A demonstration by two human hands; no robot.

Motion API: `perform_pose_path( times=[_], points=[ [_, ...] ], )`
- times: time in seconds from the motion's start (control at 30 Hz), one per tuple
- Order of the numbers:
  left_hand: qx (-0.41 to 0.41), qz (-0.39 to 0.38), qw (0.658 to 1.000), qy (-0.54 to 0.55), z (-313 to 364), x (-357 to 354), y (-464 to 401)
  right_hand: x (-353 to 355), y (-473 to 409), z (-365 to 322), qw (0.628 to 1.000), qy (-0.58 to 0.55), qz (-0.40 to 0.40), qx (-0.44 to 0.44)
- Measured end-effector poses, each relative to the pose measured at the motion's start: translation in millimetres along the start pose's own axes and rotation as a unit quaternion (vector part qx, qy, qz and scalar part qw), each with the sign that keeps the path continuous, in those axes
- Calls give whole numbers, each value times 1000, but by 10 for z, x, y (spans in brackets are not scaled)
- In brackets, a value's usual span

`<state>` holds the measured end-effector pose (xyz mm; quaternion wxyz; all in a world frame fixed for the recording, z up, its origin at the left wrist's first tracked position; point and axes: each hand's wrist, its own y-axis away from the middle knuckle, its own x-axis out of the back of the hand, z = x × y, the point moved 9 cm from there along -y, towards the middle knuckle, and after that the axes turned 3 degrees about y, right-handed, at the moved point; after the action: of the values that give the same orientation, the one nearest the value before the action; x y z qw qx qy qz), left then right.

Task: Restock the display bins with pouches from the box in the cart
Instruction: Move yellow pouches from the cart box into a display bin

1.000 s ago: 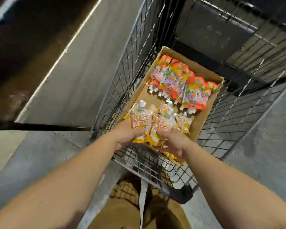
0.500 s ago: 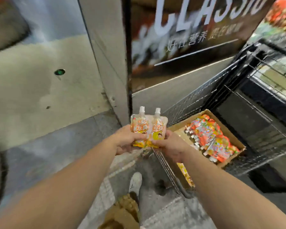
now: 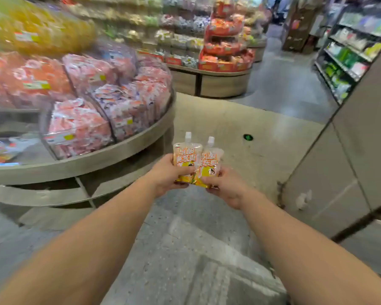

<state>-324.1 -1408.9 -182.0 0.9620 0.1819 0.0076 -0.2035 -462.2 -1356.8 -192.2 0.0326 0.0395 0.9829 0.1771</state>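
While hands (image 3: pixel 198 181) grip pouches (image 3: pixel 196 160), pouch-filled display bins (image 3: pixel 79 128)

A round, tiered display stand (image 3: pixel 128 148) fills the left side, its wooden rim curving toward the middle. On its lower tier sit clear bins (image 3: pixel 79 128) packed with pink and red pouches — divided by upright panels, yellow price tags on their fronts. The upper tier holds more red packs and, blurred, yellow ones (image 3: pixel 42 29). The stand rests on a grey speckled floor (image 3: pixel 185 249) — which turns beige further off, with 1 small green mark (image 3: pixel 248 137).
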Motion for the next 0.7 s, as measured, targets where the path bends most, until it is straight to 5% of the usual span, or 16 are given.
perform_pose_path(
  times=[0.37,0.7],
  points=[
    [-52,295,954,21,517,4973,1437,-5102,-1217,-514,959,87,-267,41],
    [-85,361,923,105,548,7046,1207,-7086,-2287,-926,939,117,-319,58]
  ],
)
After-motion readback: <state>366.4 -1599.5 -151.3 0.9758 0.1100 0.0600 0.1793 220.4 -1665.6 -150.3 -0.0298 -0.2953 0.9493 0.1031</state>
